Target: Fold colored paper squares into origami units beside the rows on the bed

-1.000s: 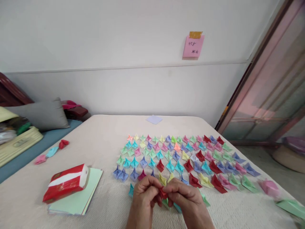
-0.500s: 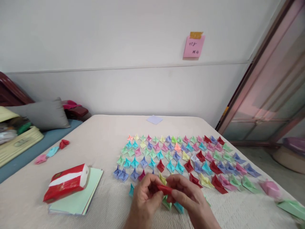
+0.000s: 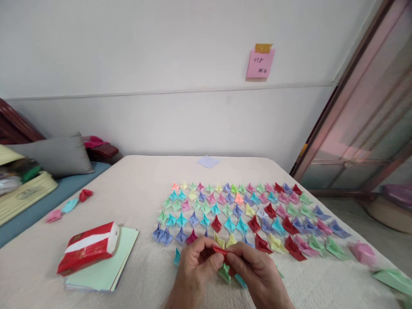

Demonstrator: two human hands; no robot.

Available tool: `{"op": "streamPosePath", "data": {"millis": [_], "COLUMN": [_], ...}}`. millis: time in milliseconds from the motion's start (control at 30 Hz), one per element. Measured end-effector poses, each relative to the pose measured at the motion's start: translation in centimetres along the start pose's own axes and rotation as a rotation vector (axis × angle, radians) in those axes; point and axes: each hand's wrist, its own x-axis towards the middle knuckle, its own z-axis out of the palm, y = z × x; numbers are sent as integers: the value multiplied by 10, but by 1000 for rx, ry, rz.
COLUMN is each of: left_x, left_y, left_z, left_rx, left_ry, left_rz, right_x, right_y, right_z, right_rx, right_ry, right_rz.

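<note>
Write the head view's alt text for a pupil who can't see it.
The left hand and right hand pinch red folded paper above a pale surface. Rows of multicoloured, boat-like paper shapes lie beyond; at left, a red packet rests on paper sheets.

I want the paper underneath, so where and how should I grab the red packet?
Probably hold the red packet by the middle of its long sides, coming from above: it lies partly on the green paper, longer than wide, with its top uncovered.

Pale table, paper boats, paper stack
</note>
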Motion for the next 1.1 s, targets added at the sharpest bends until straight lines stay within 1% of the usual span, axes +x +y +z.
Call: {"op": "streamPosePath", "data": {"millis": [67,300,433,567,633,733,833,967,1100], "left_x": [0,-2,-2,-4,-6,-8,-9,-9,-8], "left_y": [2,3,6,9,9,9,7,1,-3], "left_z": [-2,-1,3,4,3,2,4,10,12], "left_rx": [22,104,121,100,126,168,181,159,158], "left_ry": [-4,57,52,34,42,113,177,195,193], "left_rz": [-10,62,100,99,96,106,93,67,56], "right_x": [1,1,0,-1,-2,-2,-5,-10,-12], "right_y": [0,-8,-9,-8,-9,-10,-10,-8,-4], "right_z": [0,-1,1,2,3,6,12,22,29], "right_rx": [-8,35,92,151,133,37,-43,-73,-129], "right_ry": [-7,-21,-8,-48,-65,-65,-16,90,171], "right_rz": [-1,26,42,55,36,-27,-90,-131,-127]}}
